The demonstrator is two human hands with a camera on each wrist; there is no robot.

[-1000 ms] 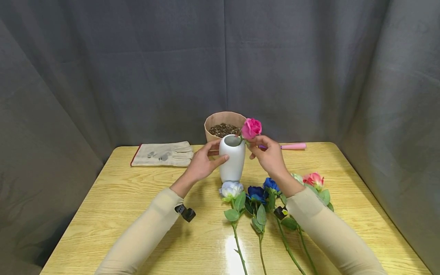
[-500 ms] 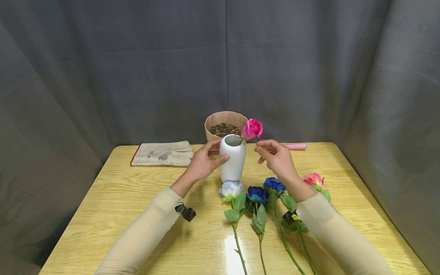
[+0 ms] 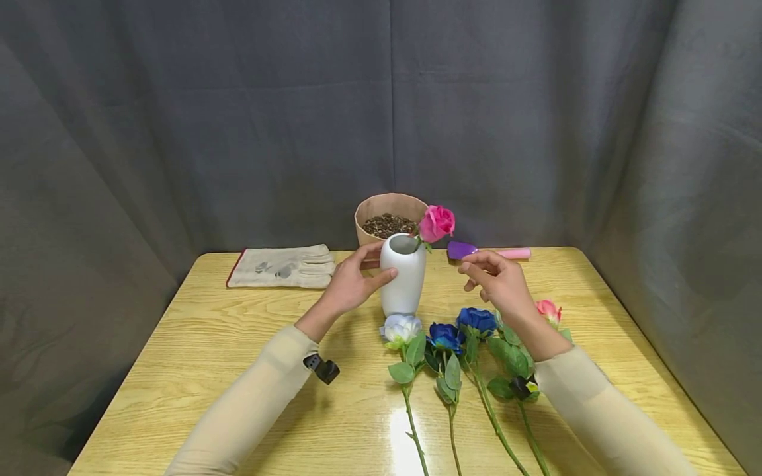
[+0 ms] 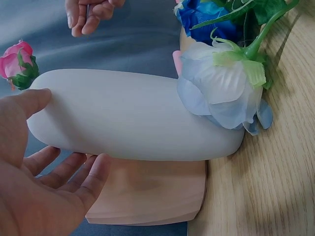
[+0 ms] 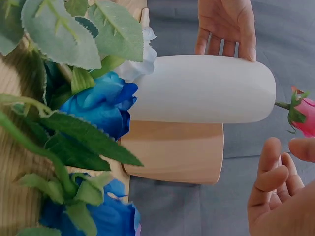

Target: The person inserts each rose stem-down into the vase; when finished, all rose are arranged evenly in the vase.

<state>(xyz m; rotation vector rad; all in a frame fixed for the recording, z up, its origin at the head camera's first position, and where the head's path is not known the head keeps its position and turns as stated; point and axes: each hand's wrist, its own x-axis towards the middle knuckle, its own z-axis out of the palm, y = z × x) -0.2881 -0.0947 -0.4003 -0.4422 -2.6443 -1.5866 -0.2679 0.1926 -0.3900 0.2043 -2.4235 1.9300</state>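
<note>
A white vase (image 3: 403, 274) stands upright mid-table with a pink rose (image 3: 436, 223) leaning out of its mouth to the right. My left hand (image 3: 352, 283) holds the vase's left side, thumb in front and fingers behind; the left wrist view shows the thumb on the vase (image 4: 133, 118). My right hand (image 3: 495, 274) hovers to the right of the vase, fingers loosely curled and holding nothing. In the right wrist view that hand (image 5: 280, 196) is below the rose (image 5: 305, 113), apart from it.
A pale blue rose (image 3: 400, 327), two blue roses (image 3: 443, 335) and a pink-peach rose (image 3: 548, 311) lie in front of the vase. Behind it stands a brown pot of soil (image 3: 387, 206). A work glove (image 3: 282, 266) lies back left, a purple-and-pink trowel (image 3: 488, 252) back right.
My right hand let go of the pink rose and drew back to the right, away from the vase. The rose stays in the vase. My left hand has not moved.
</note>
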